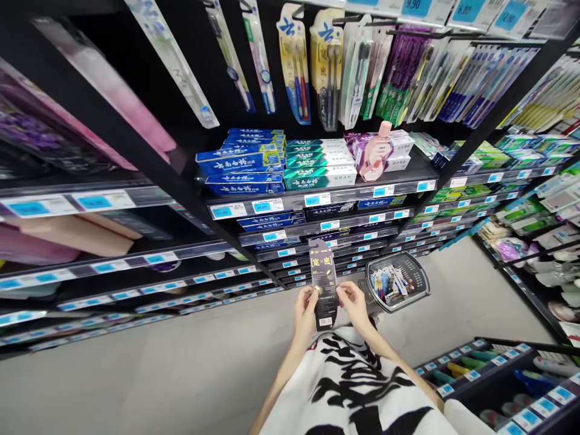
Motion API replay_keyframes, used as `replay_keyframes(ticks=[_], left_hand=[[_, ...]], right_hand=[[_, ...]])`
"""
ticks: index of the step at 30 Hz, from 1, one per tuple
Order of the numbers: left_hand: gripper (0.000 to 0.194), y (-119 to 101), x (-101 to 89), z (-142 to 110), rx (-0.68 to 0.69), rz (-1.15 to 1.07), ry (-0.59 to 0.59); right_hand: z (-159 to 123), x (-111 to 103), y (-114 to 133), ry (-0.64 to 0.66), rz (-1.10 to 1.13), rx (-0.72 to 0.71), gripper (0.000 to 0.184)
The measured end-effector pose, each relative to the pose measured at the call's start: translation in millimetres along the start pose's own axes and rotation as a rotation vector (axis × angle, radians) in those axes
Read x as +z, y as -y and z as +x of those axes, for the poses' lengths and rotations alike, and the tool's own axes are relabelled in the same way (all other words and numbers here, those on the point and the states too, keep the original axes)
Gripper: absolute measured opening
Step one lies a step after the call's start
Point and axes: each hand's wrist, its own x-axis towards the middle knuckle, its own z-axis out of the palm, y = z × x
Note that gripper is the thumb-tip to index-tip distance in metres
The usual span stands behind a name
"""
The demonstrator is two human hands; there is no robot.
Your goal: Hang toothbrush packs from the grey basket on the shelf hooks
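I hold a long black toothbrush pack (pixel 323 278) upright in front of me, with gold characters near its top. My left hand (pixel 305 314) pinches its left edge, closed on it. On the other edge, my right hand (pixel 353 305) grips the pack, fingers closed too. Below my hands shows my white shirt with black marks (pixel 348 386).
A dark shopping basket (pixel 399 283) with several small items sits on the floor just right of my hands. Black shelves carry blue toothpaste boxes (pixel 244 163), green ones (pixel 317 163), a pink bottle (pixel 378 154) and hanging toothbrush packs (pixel 326 66). Another low shelf (pixel 493 374) stands at the right.
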Motion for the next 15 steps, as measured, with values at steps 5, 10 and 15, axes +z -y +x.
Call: replay_keyframes(ticks=[5,10,15], left_hand=[[0.033,-8,-7.2,-6,0.036,0.124,0.046],[0.032,-17,-13.2,-12,0.057,0.217,0.1],[0.034,-22,-14.6,-14,0.041,0.245,0.092]], right_hand=[[-2,7,-4,0.073,-0.011,0.036,0.054],[-3,14,-1,0.086,-0.07,0.036,0.053],[-3,17,2,0.113,-0.105,0.023,0.055]])
